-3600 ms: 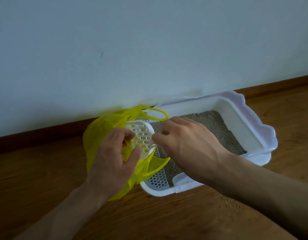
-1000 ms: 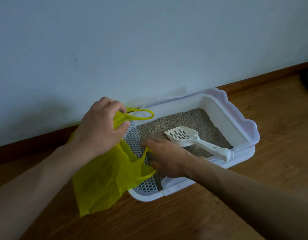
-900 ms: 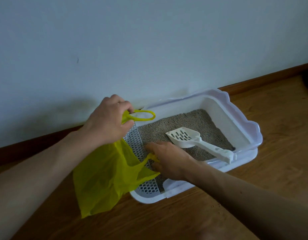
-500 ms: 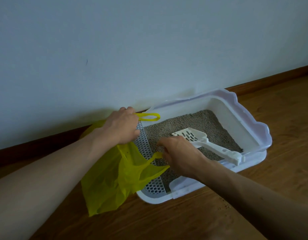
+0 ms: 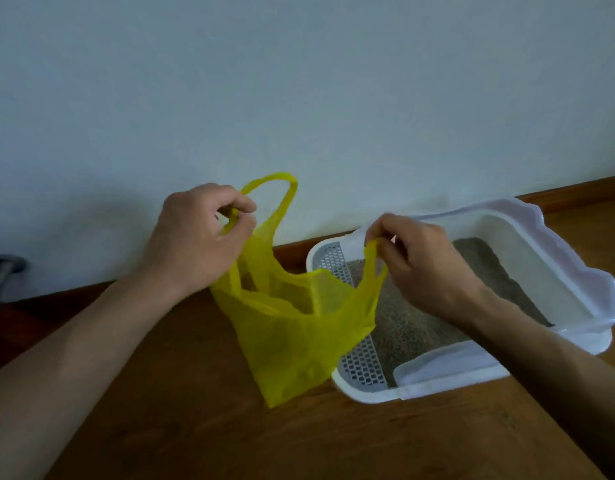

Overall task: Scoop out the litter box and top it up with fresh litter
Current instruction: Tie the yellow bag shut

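A person crouches over a wooden floor [image 5: 160, 427] beside a pale wall [image 5: 299, 81], holding a thin yellow plastic bag [image 5: 295, 334] up between both hands. The left hand [image 5: 195, 240] pinches one bag handle, its loop standing up above the fingers. The right hand [image 5: 420, 265] pinches the other handle, pulled a little to the right, so the bag's mouth hangs partly spread and its bottom touches the floor.

Just right of the bag sits a white litter box [image 5: 576, 271] against the wall, filled with grey litter [image 5: 403, 327]. A perforated strip [image 5: 361, 365] runs along its left end. The right hand hovers above the box's left part. No scoop can be seen here; it may be hidden behind the right arm.

This looks like the waste-handling step of scooping out, with the bag being either opened or gathered shut. The next move probably calls for bringing the two handles together and setting the bag aside, before fresh litter is poured in.
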{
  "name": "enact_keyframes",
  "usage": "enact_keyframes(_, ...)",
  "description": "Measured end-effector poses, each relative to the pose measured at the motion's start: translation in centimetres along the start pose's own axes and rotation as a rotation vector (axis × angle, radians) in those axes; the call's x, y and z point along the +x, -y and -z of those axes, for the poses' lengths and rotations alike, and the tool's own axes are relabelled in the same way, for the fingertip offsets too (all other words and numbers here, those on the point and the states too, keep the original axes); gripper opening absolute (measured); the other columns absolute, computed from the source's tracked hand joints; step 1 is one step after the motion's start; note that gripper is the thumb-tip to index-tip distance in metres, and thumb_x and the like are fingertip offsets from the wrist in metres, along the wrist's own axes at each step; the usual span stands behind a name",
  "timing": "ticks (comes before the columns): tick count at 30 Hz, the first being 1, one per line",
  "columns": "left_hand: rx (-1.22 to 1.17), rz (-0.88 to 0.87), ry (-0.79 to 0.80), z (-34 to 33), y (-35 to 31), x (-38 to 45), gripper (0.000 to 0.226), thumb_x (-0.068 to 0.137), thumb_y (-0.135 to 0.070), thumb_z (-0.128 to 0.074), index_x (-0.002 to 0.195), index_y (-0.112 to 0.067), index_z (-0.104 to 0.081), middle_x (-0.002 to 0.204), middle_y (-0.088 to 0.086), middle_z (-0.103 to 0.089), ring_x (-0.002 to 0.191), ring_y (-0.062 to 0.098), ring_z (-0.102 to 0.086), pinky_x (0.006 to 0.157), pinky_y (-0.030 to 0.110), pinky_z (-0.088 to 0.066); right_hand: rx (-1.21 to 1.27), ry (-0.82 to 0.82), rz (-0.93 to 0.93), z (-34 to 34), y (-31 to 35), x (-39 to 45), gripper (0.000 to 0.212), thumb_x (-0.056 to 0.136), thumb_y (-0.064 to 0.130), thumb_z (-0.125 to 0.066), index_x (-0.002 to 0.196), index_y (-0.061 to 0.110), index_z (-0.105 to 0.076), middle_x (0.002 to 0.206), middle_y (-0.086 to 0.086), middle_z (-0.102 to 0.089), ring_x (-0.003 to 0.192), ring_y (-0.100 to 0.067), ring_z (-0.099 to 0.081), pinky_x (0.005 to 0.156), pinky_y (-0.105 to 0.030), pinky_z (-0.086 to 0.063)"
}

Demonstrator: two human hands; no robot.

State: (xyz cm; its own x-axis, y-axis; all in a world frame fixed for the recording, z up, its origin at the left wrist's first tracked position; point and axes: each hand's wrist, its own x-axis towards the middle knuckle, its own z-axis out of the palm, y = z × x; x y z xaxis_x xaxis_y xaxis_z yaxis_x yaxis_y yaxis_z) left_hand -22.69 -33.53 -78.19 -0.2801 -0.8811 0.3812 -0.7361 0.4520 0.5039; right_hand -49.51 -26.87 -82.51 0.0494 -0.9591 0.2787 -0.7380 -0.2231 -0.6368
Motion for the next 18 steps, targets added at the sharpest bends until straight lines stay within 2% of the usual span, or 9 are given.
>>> enact_keyframes(1,-0.034,0.004,-0.058,1.8,-0.2,-0.4,0.019,0.083,-0.031,-0.063,0.095,-0.023,-0.075,0.093,-0.012,-0.071,0.082,0.004,-0.065,0.08,0.023,-0.05,0.073,-0.044,0.021,0.2,1.2,0.6,0.02,0.094,0.004,-0.049,0.087,0.018,-0.061,0.062,0.013,-0.057,0.055,-0.006,-0.049,0.052,-0.017,-0.033)
enact_keyframes(3,-0.13,0.028,-0.168,5.0,-0.4,-1.3,0.017,0.086,-0.028,-0.065,0.099,-0.024,-0.075,0.092,-0.014,-0.071,0.077,0.001,-0.064,0.074,0.016,-0.049,0.272,-0.113,0.08,0.4,3.8,2.0,0.023,0.096,0.001,-0.045,0.089,0.016,-0.06,0.067,0.007,-0.062,0.054,-0.01,-0.054,0.053,-0.021,-0.042)
enact_keyframes(5,-0.205,0.072,-0.233,6.9,0.0,-2.5,0.019,0.085,-0.03,-0.066,0.101,-0.025,-0.075,0.088,-0.011,-0.072,0.072,0.007,-0.064,0.07,0.021,-0.05,0.437,-0.146,0.166,0.6,6.0,3.2,0.024,0.097,-0.004,-0.04,0.092,0.011,-0.059,0.078,-0.004,-0.064,0.067,-0.019,-0.063,0.061,-0.029,-0.051)
enact_keyframes(9,-0.15,0.15,-0.237,8.1,1.0,-5.3,0.018,0.083,-0.034,-0.066,0.098,-0.028,-0.075,0.083,-0.008,-0.073,0.07,0.012,-0.065,0.069,0.029,-0.055,0.369,0.043,0.275,0.1,7.5,4.0,0.022,0.097,0.0,-0.043,0.094,0.012,-0.061,0.081,-0.006,-0.066,0.077,-0.023,-0.066,0.071,-0.044,-0.053)
enact_keyframes(11,-0.164,0.132,-0.293,8.7,0.8,-6.4,0.018,0.085,-0.031,-0.065,0.1,-0.027,-0.074,0.089,-0.005,-0.073,0.073,0.013,-0.066,0.07,0.026,-0.054,0.4,0.051,0.302,0.0,7.6,3.7,0.021,0.096,0.007,-0.043,0.095,0.013,-0.062,0.083,-0.005,-0.068,0.079,-0.025,-0.066,0.072,-0.047,-0.052)
enact_keyframes(13,-0.165,0.127,-0.326,8.9,0.9,-7.0,0.018,0.086,-0.03,-0.066,0.101,-0.024,-0.074,0.09,-0.008,-0.071,0.073,0.009,-0.065,0.07,0.018,-0.049,0.471,0.012,0.302,-0.3,7.5,3.5,0.02,0.095,0.009,-0.042,0.096,0.011,-0.062,0.086,-0.006,-0.066,0.081,-0.024,-0.065,0.071,-0.039,-0.052)
enact_keyframes(15,-0.091,0.171,-0.24,8.1,1.6,-7.6,0.013,0.087,-0.027,-0.071,0.099,-0.024,-0.075,0.08,-0.013,-0.067,0.066,0.003,-0.062,0.063,0.01,-0.043,0.356,0.06,0.32,-1.4,7.4,2.9,0.02,0.092,0.011,-0.043,0.094,0.016,-0.062,0.091,-0.001,-0.063,0.083,-0.013,-0.06,0.072,-0.027,-0.048)
enact_keyframes(16,-0.054,0.199,-0.188,7.7,2.0,-8.0,0.011,0.087,-0.021,-0.073,0.098,-0.022,-0.076,0.076,-0.015,-0.064,0.062,0.0,-0.06,0.059,0.006,-0.04,0.292,0.1,0.318,-2.2,7.2,2.5,0.02,0.091,0.013,-0.044,0.094,0.017,-0.063,0.093,0.002,-0.062,0.085,-0.011,-0.059,0.073,-0.026,-0.047)
enact_keyframes(18,-0.04,0.208,-0.188,7.6,2.4,-8.7,0.01,0.087,-0.02,-0.073,0.097,-0.021,-0.076,0.076,-0.017,-0.064,0.061,0.0,-0.06,0.056,0.007,-0.04,0.314,0.11,0.266,-3.2,7.1,1.8,0.02,0.092,0.014,-0.044,0.095,0.018,-0.063,0.096,0.003,-0.063,0.087,-0.013,-0.059,0.073,-0.028,-0.048)
